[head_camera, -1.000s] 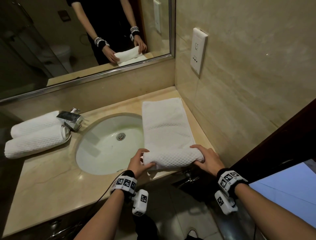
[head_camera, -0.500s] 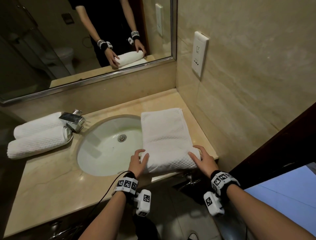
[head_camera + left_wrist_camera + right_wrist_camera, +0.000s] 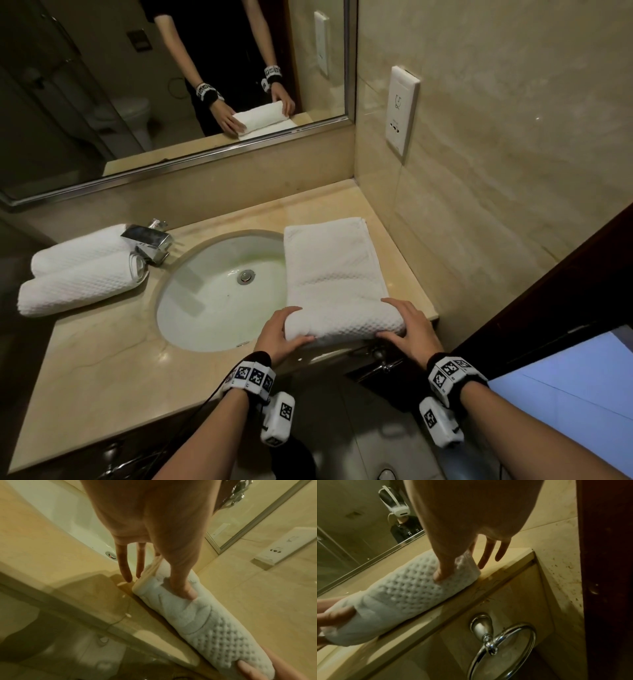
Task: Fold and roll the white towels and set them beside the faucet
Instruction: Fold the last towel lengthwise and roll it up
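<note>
A white waffle towel [image 3: 332,260] lies flat on the counter right of the sink, and its near end is rolled into a thick roll [image 3: 346,323] at the counter's front edge. My left hand [image 3: 275,337] grips the roll's left end, fingers over the top and thumb in front; the left wrist view shows the thumb pressing into the roll [image 3: 214,628]. My right hand [image 3: 414,332] grips the right end the same way, thumb on the roll [image 3: 406,592]. Two rolled white towels [image 3: 78,284] lie side by side left of the chrome faucet [image 3: 150,240].
The oval sink [image 3: 222,291] is set into the beige stone counter [image 3: 102,359]. A mirror runs along the back and a wall outlet [image 3: 402,113] sits on the tiled right wall. A chrome towel ring [image 3: 501,649] hangs below the counter's front edge.
Both hands have turned the roll further away from me. The roll is thicker and the flat part of the towel is shorter. The rolled towels by the faucet have not moved.
</note>
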{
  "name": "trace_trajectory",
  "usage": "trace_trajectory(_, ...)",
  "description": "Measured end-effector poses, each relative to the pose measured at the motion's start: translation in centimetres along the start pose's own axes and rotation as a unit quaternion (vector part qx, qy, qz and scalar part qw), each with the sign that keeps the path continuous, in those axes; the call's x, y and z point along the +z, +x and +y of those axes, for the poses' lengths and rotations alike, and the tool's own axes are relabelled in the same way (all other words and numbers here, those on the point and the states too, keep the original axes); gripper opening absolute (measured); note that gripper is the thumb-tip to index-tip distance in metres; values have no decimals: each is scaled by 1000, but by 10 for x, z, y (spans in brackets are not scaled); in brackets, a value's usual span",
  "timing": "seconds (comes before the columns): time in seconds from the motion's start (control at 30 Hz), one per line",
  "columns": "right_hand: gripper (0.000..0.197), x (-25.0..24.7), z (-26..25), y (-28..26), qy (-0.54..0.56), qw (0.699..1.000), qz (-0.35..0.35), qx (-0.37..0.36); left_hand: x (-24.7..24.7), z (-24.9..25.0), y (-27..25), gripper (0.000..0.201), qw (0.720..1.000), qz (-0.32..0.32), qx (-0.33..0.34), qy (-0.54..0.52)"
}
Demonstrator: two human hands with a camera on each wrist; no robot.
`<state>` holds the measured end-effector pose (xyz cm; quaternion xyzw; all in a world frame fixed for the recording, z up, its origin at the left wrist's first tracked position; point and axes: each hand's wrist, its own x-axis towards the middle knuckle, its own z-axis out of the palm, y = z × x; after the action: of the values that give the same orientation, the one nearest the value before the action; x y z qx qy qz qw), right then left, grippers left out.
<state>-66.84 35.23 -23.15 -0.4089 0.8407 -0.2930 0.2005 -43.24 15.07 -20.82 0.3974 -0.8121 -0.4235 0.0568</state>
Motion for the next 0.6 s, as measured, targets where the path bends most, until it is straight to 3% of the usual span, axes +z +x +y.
trace_trajectory(0.17, 61, -11, -8, -2, 35, 994, 16, 101, -2, 8, 3, 54, 989, 12, -123, -82)
trace_trajectory(0.33, 61, -9, -19, -3, 64, 988, -3, 141, 4, 0, 3, 72, 975, -10, -214, -56)
trace_trajectory(0.4, 63, -9, -23, 0, 89, 982, -18, 167, 4, 0, 0, 61, 979, 11, -193, -61)
trace_trajectory(0.47, 61, -9, -26, 3, 110, 978, -30, 174, 3, 0, -5, 56, 988, 28, -132, -81)
trace_trajectory(0.6, 33, -4, -25, 1, 108, 991, 27, 72, -4, -8, -18, 75, 999, -6, -7, -42)
